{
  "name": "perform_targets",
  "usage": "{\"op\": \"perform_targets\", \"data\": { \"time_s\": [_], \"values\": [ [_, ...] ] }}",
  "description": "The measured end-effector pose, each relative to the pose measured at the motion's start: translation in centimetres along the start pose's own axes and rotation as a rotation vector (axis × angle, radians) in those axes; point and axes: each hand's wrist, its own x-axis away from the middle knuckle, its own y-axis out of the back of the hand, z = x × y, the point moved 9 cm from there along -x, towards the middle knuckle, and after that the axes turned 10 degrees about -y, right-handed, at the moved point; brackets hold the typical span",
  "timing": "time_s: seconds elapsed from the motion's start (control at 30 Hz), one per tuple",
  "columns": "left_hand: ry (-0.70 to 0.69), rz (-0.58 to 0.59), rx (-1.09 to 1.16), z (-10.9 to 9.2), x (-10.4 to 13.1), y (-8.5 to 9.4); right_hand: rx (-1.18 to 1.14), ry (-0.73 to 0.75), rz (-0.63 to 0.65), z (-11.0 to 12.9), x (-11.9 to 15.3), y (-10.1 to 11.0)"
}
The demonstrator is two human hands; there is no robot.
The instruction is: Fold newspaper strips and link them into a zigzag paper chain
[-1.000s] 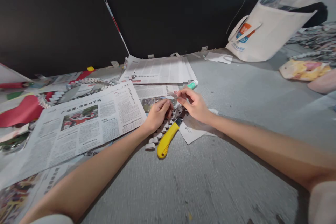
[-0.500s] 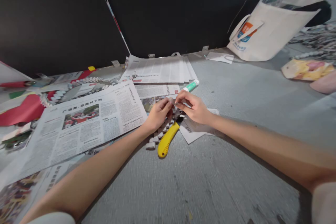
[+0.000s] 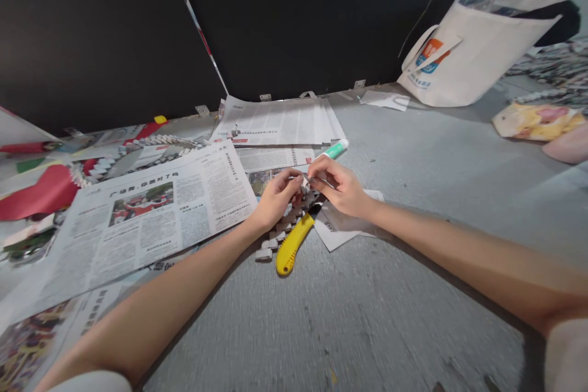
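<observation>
My left hand [image 3: 278, 197] and my right hand [image 3: 339, 187] meet fingertip to fingertip above the grey surface. Between them they pinch a small folded piece of paper [image 3: 305, 182], mostly covered by the fingers. Under my left hand runs a row of small folded paper pieces [image 3: 264, 254], partly hidden. Beside the row lies a yellow utility knife [image 3: 294, 245], its dark end pointing toward my hands. A green and white glue stick [image 3: 336, 148] rests just behind my right hand. White paper sheets [image 3: 337, 234] lie beneath my right wrist.
A large newspaper sheet [image 3: 160, 202] spreads out on the left, with a paper stack [image 3: 275, 122] against the black panel [image 3: 321, 18]. Red paper [image 3: 41, 193] and a folded-paper chain [image 3: 98, 168] lie far left. A white tote bag [image 3: 478, 52] stands at back right, near a yellow-pink pouch [image 3: 535, 122].
My fingers have shifted slightly around the small paper piece, and a bit more of it shows between them. Everything else stays in place.
</observation>
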Motion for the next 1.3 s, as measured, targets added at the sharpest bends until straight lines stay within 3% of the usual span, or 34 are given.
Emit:
{"op": "perform_targets", "data": {
  "time_s": [0.47,0.67,0.97,1.3],
  "values": [
    [-0.015,0.009,0.013,-0.8,0.1,0.0,0.044,-0.019,-0.068,-0.9,0.0,0.4],
    [-0.015,0.014,0.048,-0.2,0.2,0.0,0.073,-0.055,-0.098,-1.2,0.0,0.6],
    [0.059,-0.091,-0.041,0.6,0.2,0.6,0.064,-0.053,-0.05,-0.7,-0.1,0.3],
    [0.025,-0.153,-0.069,1.2,-0.2,1.4,0.085,-0.125,0.058,-1.1,-0.3,-0.7]
  ]
}}
